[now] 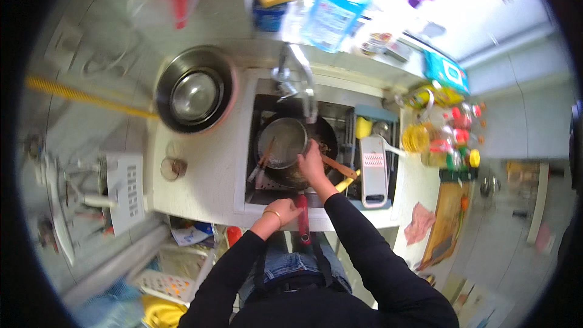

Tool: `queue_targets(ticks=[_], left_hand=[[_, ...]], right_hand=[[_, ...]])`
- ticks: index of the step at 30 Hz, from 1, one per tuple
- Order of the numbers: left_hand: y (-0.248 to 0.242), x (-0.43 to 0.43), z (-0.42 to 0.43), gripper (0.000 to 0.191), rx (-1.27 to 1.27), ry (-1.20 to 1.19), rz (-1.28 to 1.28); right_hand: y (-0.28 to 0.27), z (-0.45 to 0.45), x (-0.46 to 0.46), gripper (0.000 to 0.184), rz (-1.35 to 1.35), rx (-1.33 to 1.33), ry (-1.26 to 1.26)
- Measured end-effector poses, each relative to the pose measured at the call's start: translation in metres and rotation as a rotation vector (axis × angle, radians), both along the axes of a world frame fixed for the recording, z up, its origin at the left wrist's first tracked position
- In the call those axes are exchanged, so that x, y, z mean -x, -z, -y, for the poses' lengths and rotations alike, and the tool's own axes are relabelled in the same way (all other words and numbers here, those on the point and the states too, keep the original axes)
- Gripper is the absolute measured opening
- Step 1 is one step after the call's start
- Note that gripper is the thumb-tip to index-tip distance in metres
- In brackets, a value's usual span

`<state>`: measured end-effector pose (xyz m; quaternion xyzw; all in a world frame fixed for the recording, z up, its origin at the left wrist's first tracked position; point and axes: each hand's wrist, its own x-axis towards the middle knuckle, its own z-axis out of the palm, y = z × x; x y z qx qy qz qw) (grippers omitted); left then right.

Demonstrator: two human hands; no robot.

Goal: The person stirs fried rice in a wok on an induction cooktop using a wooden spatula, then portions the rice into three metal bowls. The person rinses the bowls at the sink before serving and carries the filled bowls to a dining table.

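Observation:
In the sink (pixel 347 190) a dark wok (pixel 329 133) lies with its red handle (pixel 304 225) reaching over the front edge. Beside that handle is my left hand (pixel 283 212), its fingertips close to it; whether it grips cannot be told. My right hand (pixel 312 162) holds the right rim of a round metal bowl (pixel 284 139), which stands over the wok below the faucet (pixel 309 95). A wooden spatula (pixel 339 166) leans out of the wok to the right. Chopsticks (pixel 266 155) lie at the bowl's left side. The wok's bottom is partly hidden by the bowl.
Nested metal basins (pixel 196 91) and a glass (pixel 171 168) stand on the left counter. A grater (pixel 374 171) lies over a rack at the sink's right. Bottles (pixel 455 136), a pink cloth (pixel 420 223) and a cutting board (pixel 448 223) are farther right. A blue bottle (pixel 334 18) stands behind the faucet.

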<state>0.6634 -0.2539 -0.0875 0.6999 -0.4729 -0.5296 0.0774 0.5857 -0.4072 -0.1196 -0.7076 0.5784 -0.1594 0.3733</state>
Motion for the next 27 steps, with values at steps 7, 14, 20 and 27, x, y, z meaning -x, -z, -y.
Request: queue_targets(ticks=[7, 14, 20, 27], left_hand=[[-0.010, -0.057, 0.004, 0.024, 0.204, 0.097, -0.112], [-0.051, -0.043, 0.064, 0.015, 0.392, 0.375, -0.037], [-0.086, 0.117, 0.088, 0.017, 0.520, 0.490, -0.300], [-0.048, 0.376, -0.040, 0.048, 0.258, 0.713, -0.430]], right_hand=[[-0.098, -0.078, 0.048, 0.058, -0.069, 0.500, 0.046], [-0.154, -0.196, 0.204, 0.059, -0.163, 0.334, 0.392], [-0.154, -0.344, 0.390, 0.052, -0.340, 0.475, 1.066], [-0.084, -0.473, 0.592, 0.051, 0.646, 0.127, 1.945]])
